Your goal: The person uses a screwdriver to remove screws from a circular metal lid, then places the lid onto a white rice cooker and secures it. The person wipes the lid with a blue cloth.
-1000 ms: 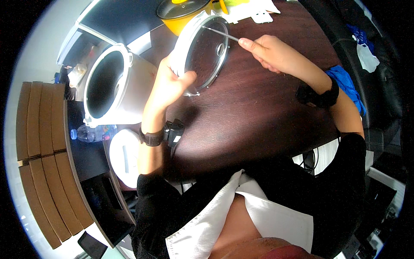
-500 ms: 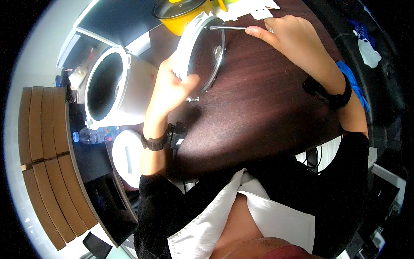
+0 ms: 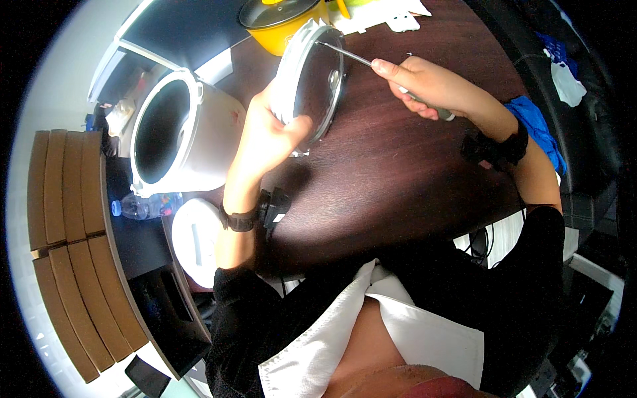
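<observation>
Presently, grasping with the left hand (image 3: 269,136) a round, white-rimmed lid (image 3: 292,74) with a see-through pane, tipped nearly on edge and raised over the dark wooden table (image 3: 398,172); pinning it with the thumb on the pane side, with the other fingers mostly out of sight behind the rim; clenching in the right hand (image 3: 428,85) the handle of a slim screwdriver (image 3: 352,55), with the thumb forward near the shaft; meeting the upper part of the lid, by its inner edge, with the tip; too small there to tell whether seated in a screw or only resting; keeping both hands between a white cylindrical vessel (image 3: 215,132) on the left, with its wide dark opening at the left end, and a blue cloth (image 3: 539,132) on the right; near the lid's top, too, in front of a yellow pot (image 3: 275,38); wearing a dark strap (image 3: 240,220) on each wrist.
</observation>
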Available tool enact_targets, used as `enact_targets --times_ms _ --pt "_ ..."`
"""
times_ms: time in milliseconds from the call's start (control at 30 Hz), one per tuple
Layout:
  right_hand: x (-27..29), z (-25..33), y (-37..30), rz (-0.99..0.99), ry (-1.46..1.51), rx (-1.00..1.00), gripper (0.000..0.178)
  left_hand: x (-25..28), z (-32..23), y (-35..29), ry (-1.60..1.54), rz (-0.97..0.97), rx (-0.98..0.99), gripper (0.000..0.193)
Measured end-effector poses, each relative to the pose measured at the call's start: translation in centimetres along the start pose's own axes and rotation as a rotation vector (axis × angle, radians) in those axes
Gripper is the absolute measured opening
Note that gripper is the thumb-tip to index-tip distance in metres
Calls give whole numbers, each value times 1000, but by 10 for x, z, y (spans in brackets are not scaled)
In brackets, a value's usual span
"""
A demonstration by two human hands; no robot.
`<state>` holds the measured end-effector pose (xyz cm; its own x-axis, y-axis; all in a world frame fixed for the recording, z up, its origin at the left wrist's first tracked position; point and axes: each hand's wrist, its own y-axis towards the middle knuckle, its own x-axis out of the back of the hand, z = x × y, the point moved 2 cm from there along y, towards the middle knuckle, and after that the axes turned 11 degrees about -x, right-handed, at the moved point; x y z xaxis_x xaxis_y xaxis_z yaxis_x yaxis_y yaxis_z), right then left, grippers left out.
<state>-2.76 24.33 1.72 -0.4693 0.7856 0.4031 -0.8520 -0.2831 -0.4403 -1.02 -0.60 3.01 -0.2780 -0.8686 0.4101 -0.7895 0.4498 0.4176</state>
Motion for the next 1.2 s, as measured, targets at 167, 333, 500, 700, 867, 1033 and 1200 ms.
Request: enact_targets --times_ms 167,333,500,700,867,1033,1200 --pt "-12 2 -13 213 249 -120 62 -1 1 1 37 10 5 46" --pt "4 0 -5 -161 -141 -32 62 10 7 2 22 7 16 50" --pt "26 3 -19 -921 -753 531 58 14 6 2 29 1 54 52" --pt "22 13 -26 -948 -811 598 57 15 10 3 -17 -3 32 51" --pt "21 15 -20 -951 -810 607 57 15 9 3 -22 -6 57 51" --pt "20 19 -19 -932 -846 530 56 15 10 3 -34 -19 40 49" --pt "23 28 -19 -1021 -1025 611 54 15 11 3 -36 -3 32 45"
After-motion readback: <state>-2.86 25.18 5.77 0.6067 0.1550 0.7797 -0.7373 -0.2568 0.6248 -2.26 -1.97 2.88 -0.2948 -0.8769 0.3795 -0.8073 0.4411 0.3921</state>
